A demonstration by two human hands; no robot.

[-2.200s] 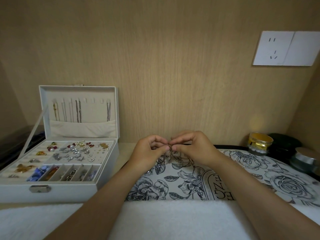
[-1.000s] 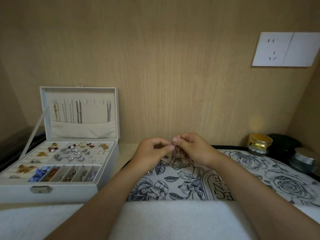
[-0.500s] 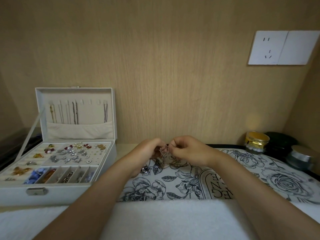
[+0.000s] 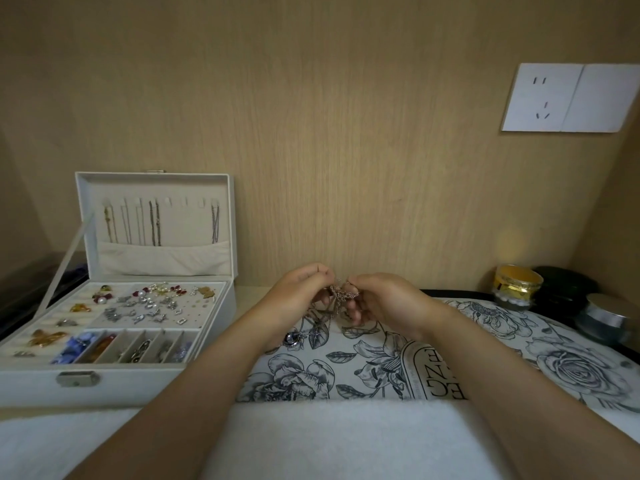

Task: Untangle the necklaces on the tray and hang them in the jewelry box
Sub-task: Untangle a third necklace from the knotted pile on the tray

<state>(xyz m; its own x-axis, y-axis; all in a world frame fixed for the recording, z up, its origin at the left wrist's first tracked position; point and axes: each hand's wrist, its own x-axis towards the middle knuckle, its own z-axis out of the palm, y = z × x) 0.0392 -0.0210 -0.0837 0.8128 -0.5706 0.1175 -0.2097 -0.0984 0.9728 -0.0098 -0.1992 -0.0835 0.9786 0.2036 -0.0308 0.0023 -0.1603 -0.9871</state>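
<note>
Your left hand [image 4: 299,296] and right hand [image 4: 384,299] pinch the tangled necklaces [image 4: 339,294] between curled fingertips, above the tray's [image 4: 485,341] far edge.

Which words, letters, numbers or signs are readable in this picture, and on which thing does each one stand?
"ZG" and "E": large letters, seen turned, in the oval label printed on the tray; the rest is hidden, so no whole word reads.
Small print along the oval's rim: too small to read.
Socket: only slots, no text.
Box and jars: no text seen.
</note>
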